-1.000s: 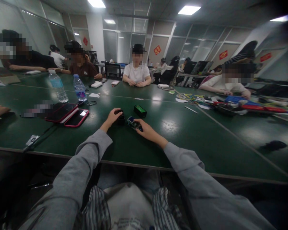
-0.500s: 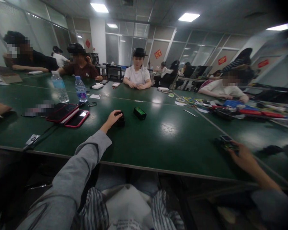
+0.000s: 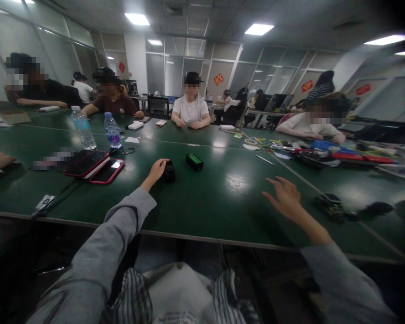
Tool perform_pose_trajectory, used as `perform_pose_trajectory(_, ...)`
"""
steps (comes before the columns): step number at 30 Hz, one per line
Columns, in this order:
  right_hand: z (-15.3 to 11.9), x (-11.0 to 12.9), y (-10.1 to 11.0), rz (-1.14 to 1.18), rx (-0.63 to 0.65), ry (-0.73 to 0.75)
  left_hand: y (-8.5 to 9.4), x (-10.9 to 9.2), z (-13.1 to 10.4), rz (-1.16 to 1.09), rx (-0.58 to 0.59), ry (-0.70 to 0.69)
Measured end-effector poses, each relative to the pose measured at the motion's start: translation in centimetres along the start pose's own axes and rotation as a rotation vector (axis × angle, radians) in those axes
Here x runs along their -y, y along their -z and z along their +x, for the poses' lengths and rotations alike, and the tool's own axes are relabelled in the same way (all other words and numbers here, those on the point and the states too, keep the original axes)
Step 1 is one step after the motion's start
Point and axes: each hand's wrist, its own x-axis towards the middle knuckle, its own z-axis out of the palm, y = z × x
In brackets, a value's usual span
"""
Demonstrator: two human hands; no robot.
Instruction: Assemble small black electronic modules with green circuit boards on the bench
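On the green table point(image 3: 202, 211), my left hand point(image 3: 158, 171) rests against the left side of a small black object point(image 3: 169, 171); its fingers are close together, and whether they grip it is unclear. Just right of that object lies a black box with a bright green top point(image 3: 194, 161). My right hand point(image 3: 285, 195) hovers over the right part of the table, fingers spread, holding nothing. Beyond it, to the right, a dark device with green parts point(image 3: 332, 207) lies on the table.
Left are two bottles point(image 3: 83, 128) point(image 3: 112, 130) and red-edged phones point(image 3: 107, 171). A white pen point(image 3: 265, 160) and a pile of cables and tools point(image 3: 324, 153) lie at the right. Several people sit around; another person's hand point(image 3: 0, 161) is at the left edge.
My right hand has let go of the dark device with green parts and moved left, its fingers now spread. My left hand's fingers have shifted slightly to the left side of the black object.
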Motion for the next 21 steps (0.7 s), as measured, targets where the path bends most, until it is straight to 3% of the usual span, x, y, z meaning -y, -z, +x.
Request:
perform_pose_trajectory(4, 3.2, 12.8, -3.4, 0.294, 0.127, 0.303, -0.2, -0.8, -0.4, -0.028, 0.064, -0.021)
perform_pose_trajectory(6, 4.1, 19.1, -4.7, 0.403, 0.175, 0.369, -0.3, -1.7, -0.8, -0.082, 0.139, -0.016)
perform_pose_trajectory(8, 4.4, 23.7, -5.7, 0.448, 0.219, 0.338, -0.4, -2.8, -1.3, -0.139, 0.23, 0.017)
perform_pose_trajectory(10, 4.3, 26.3, -6.4, 0.433, 0.267, 0.302, -0.4, -3.7, -1.7, -0.177, 0.32, 0.038)
perform_pose_trajectory(14, 3.2, 26.7, -6.4, 0.381, 0.297, 0.354, -0.5, -4.5, -2.1, -0.231, 0.399, 0.063)
perform_pose_trajectory(21, 1.3, 21.3, -4.4, 0.399, 0.235, 0.316, -0.8, -3.3, -1.6, -0.238, 0.478, 0.121)
